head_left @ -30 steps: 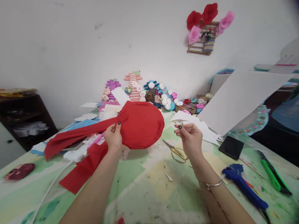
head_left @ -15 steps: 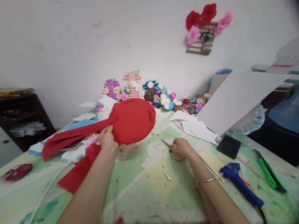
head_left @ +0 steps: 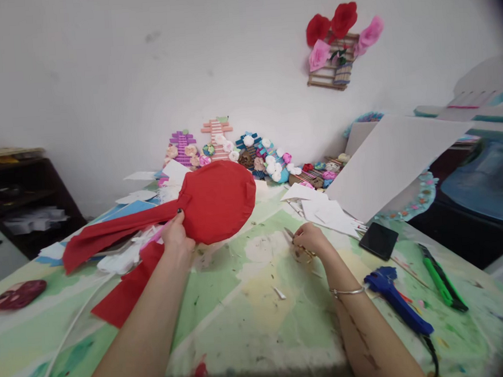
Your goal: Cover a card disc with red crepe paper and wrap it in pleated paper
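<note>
My left hand [head_left: 178, 234] is closed on a red cloth-covered disc [head_left: 218, 201], gripping it where the cloth is gathered at its left edge. A long tail of red cloth trails from there to the left. Over the right half of the table, my right hand [head_left: 312, 239] has its fingers closed on a pair of scissors [head_left: 290, 235], blades pointing up and left, handles partly hidden by the hand. Below my left wrist lies a loose piece of red cloth [head_left: 127, 292].
A blue glue gun [head_left: 399, 301], a green utility knife [head_left: 442, 278] and a black flat square [head_left: 379, 241] lie at the right. White paper pieces [head_left: 328, 214] sit behind my right hand. A white power strip [head_left: 121, 258] with a cord is at the left. Flower crafts [head_left: 270, 158] line the wall.
The scissors have turned slightly in my right hand, blades now more upright. My left hand still holds the red disc. The whole view has shifted a little.
</note>
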The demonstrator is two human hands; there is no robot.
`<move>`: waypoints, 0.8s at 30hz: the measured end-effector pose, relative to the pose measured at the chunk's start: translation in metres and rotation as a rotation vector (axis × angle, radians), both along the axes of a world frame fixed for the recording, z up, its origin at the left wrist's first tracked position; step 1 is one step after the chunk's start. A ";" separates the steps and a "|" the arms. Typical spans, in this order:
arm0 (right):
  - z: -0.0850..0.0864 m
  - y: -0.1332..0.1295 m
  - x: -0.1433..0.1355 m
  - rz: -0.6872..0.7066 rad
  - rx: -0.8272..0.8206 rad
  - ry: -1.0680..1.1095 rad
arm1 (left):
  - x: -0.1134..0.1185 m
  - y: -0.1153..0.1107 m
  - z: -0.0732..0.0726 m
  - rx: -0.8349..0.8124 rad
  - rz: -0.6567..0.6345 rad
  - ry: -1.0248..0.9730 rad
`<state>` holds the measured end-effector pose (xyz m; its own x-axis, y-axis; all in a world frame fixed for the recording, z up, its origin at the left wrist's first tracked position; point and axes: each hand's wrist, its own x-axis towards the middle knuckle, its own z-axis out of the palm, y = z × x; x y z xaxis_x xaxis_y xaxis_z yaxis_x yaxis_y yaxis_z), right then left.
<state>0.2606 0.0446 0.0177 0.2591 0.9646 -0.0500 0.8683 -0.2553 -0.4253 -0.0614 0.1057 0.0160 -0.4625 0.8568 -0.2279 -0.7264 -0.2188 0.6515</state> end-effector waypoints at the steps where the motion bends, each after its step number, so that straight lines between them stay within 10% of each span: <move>1: 0.002 0.000 0.005 -0.050 0.015 -0.005 | 0.000 0.000 0.001 -0.015 -0.005 -0.010; 10: 0.003 -0.007 0.031 -0.363 0.120 -0.184 | 0.000 -0.011 0.014 -0.065 -0.063 -0.079; 17: 0.010 -0.026 0.005 -0.130 0.168 -0.225 | -0.003 -0.013 0.017 -0.085 -0.148 -0.120; 24: -0.021 -0.089 -0.012 0.012 0.101 -0.216 | -0.002 -0.013 0.017 -0.093 -0.199 -0.080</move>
<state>0.2484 -0.0443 -0.0036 0.2414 0.9650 0.1022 0.9447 -0.2096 -0.2524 -0.0639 0.0927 0.0334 -0.2638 0.9030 -0.3392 -0.7994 -0.0079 0.6007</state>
